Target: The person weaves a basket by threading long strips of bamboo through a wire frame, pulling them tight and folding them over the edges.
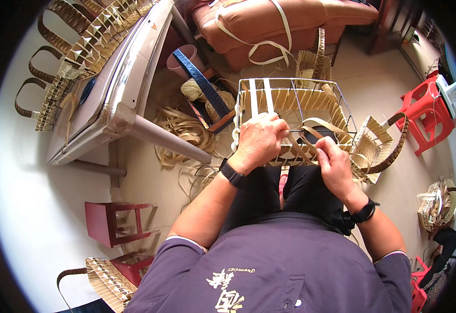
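On my lap rests a rectangular basket with a thin wire frame (pixel 349 110) and walls of pale flat strips (pixel 311 99). Two white strips (pixel 260 94) run side by side across its left part. My left hand (pixel 262 140) is closed over the near left side of the basket, its fingers curled at the wire and strips; the fingertips are partly hidden. To its right, my right hand (pixel 336 164) pinches a tan flat strip (pixel 326 125), which loops over the near side of the basket. What lies under both hands is hidden.
Finished baskets (pixel 87 57) with dark handles line a table (pixel 129 83) at left. Loose strips (pixel 186 133) heap on the floor beside a blue-handled carrier (pixel 199 78). Another handled basket (pixel 376 141) stands at right, near a red stool (pixel 428 112). A sofa (pixel 259 31) sits ahead.
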Available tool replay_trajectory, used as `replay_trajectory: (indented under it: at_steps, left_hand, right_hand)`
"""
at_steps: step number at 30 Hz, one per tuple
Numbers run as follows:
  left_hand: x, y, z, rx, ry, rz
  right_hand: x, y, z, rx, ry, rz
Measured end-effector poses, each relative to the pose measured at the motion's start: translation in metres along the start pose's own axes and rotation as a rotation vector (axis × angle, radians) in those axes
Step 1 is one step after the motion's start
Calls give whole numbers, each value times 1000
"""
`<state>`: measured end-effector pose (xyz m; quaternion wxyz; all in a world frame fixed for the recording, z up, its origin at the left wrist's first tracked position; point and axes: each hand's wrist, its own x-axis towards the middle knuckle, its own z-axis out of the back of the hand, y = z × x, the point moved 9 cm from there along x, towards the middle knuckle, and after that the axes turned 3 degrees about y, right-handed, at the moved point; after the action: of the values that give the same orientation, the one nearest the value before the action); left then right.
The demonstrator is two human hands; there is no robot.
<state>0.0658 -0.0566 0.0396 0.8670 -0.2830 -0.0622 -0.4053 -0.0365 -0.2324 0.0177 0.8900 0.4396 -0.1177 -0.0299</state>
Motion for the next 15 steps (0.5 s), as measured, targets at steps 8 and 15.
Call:
replay_trajectory:
  at_steps: [8,15]
  left_hand:
    - [-2,-2,-3,-27,-24,-36]
    - [-1,-1,3,-37,-26,-27]
  right_hand:
    - [-106,-22,39,-334,193,200]
    - [-284,-156,71,-598,433,-84]
